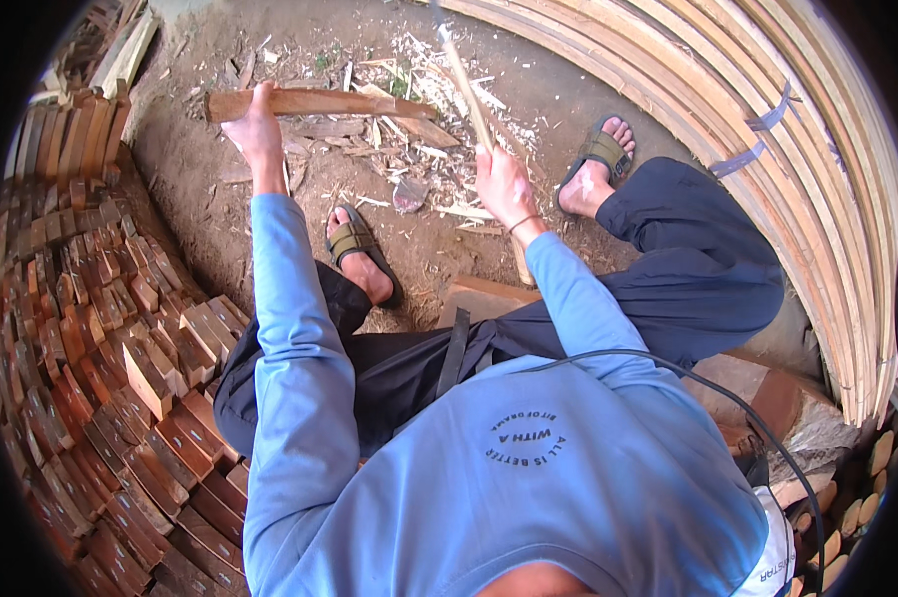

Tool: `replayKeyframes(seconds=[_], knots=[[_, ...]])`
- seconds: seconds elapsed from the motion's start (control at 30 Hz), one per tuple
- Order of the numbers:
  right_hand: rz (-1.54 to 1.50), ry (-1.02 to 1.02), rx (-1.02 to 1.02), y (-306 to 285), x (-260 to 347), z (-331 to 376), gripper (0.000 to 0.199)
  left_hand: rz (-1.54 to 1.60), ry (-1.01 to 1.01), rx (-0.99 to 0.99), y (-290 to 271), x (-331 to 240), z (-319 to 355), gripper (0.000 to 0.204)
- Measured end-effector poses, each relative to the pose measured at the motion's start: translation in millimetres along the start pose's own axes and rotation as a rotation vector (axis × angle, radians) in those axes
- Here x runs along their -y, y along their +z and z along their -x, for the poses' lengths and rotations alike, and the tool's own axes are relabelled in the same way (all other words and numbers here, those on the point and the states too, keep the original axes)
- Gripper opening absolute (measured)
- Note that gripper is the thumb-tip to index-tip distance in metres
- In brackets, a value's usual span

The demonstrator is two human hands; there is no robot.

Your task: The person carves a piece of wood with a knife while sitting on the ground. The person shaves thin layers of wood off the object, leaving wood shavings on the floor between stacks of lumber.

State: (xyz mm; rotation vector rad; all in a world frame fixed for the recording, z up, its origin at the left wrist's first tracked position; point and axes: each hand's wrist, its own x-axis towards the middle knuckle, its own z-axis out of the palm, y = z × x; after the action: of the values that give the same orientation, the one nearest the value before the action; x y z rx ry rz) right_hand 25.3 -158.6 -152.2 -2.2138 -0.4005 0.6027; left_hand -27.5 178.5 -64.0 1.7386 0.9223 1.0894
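Note:
My left hand (256,135) is closed around a piece of wood (335,102) near its left end. The piece lies nearly level, reaching right over the chip-strewn ground. In my right hand (506,189) is the long pale handle of a tool (467,92), gripped partway along, its lower end showing below my wrist. The tool slants up and away to the frame's upper edge, where a thin greyish part shows. What kind of head it has cannot be made out. Wood chips and shavings (419,75) are scattered beneath the wood and the tool.
Stacked reddish-brown wood blocks (111,388) rise along my left side. Long pale wooden strips (668,90), bound with tape, curve along the right. My sandalled feet (364,261) stand apart on bare earth. A black cable (737,403) runs across my right side.

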Motion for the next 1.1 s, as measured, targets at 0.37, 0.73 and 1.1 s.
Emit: replayKeyframes(seconds=[0.37, 0.73, 1.1], knots=[[0.094, -0.015, 0.170, -2.7, 3.5, -0.7, 0.035, 0.051, -0.022, 0.037, -3.1, 10.4, -7.6, 0.021], [0.172, -0.112, 0.251, 28.6, -46.3, -2.4, 0.034, 0.062, -0.008, 0.027, -0.1, 3.7, -6.2, 0.019], [0.251, -0.071, 0.333, 24.3, -42.2, 1.2, 0.036, 0.055, -0.026, 0.007, -4.6, 9.6, -8.3, 0.020]])
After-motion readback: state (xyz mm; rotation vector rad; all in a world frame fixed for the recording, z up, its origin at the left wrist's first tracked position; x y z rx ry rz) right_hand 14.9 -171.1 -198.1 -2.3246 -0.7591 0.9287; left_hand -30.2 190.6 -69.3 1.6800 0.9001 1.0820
